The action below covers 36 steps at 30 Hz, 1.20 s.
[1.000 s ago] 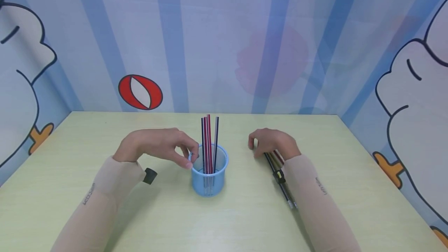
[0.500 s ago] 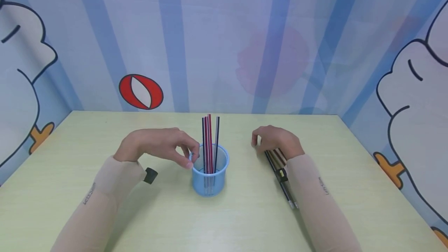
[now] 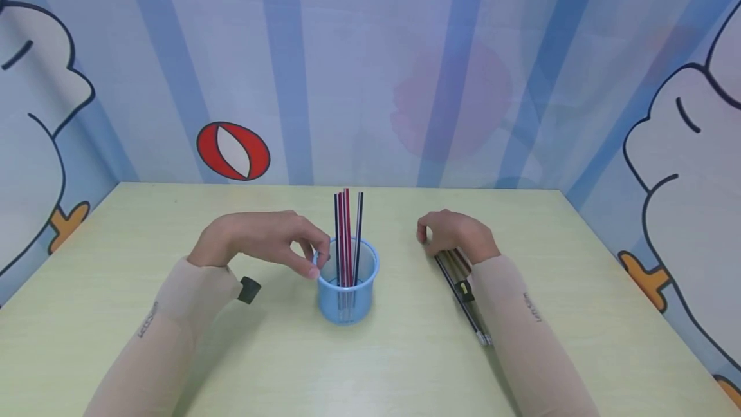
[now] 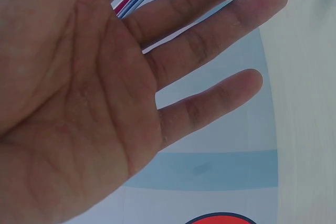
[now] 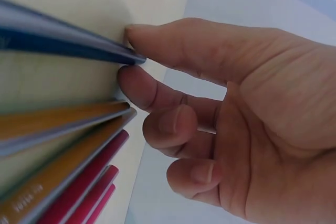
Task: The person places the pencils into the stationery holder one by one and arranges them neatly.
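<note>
My left hand (image 3: 278, 240) holds the near-left rim of a light blue cup (image 3: 345, 304) between thumb and index finger. Several dark blue and red striped pencils (image 3: 347, 237) stand upright in that cup. In the left wrist view the other fingers (image 4: 210, 51) extend away from the palm. To the right, my right hand (image 3: 454, 233) is low over several pencils lying on the table. Its thumb and index finger pinch the end of a dark blue pencil (image 5: 68, 38) in the right wrist view. Yellow pencils (image 5: 68, 166) and red pencils (image 5: 89, 182) lie beside it, apart from the fingers.
The pale yellow table (image 3: 382, 372) runs back to a blue-striped backdrop (image 3: 370, 69) with a red and white ball printed on it. Small black camera mounts (image 3: 249, 290) show at the wrists. The right forearm partly covers the lying pencils.
My right hand shifted slightly right, then a little back left, with the dark blue pencil's end moving left, away from the others. My left hand and the cup have stayed in place.
</note>
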Motion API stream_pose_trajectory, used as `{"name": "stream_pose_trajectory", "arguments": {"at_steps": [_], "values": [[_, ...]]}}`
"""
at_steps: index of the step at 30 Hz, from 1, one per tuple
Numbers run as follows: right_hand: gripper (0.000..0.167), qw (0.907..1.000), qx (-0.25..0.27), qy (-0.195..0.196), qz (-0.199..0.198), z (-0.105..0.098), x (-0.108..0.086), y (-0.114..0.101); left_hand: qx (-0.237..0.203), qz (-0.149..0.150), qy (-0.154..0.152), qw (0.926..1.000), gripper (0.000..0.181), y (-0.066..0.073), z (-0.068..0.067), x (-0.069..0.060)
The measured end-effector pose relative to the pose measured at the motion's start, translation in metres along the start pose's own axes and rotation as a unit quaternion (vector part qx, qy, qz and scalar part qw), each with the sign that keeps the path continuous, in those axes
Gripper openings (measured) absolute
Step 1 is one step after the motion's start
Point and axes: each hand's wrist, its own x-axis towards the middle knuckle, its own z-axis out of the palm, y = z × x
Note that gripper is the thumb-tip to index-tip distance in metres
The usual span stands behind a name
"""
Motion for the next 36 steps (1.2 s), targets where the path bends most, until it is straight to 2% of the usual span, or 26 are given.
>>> {"name": "stream_pose_trajectory", "arguments": {"at_steps": [10, 16, 24, 32, 36], "values": [[0.016, 1.0000, -0.004, 0.000, 0.002, 0.002, 0.004, -0.006, -0.004, -0.007, 0.000, 1.0000, 0.007, 0.001, 0.000, 0.000], [0.012, 0.9998, 0.006, -0.004, -0.016, 0.003, 0.006, -0.003, -0.002, -0.006, 0.000, 1.0000, 0.008, 0.002, 0.000, -0.001], [0.012, 0.9949, 0.054, -0.003, -0.086, -0.007, 0.003, -0.003, 0.000, 0.000, 0.000, 1.0000, 0.007, 0.003, -0.001, -0.001], [0.019, 0.9829, 0.102, 0.024, -0.152, -0.018, -0.001, -0.004, 0.000, -0.006, 0.000, 1.0000, 0.008, 0.001, 0.000, -0.001], [0.017, 0.9755, 0.125, 0.046, -0.175, -0.022, -0.005, -0.003, -0.001, -0.008, -0.001, 1.0000, 0.008, 0.001, 0.000, 0.000]]}}
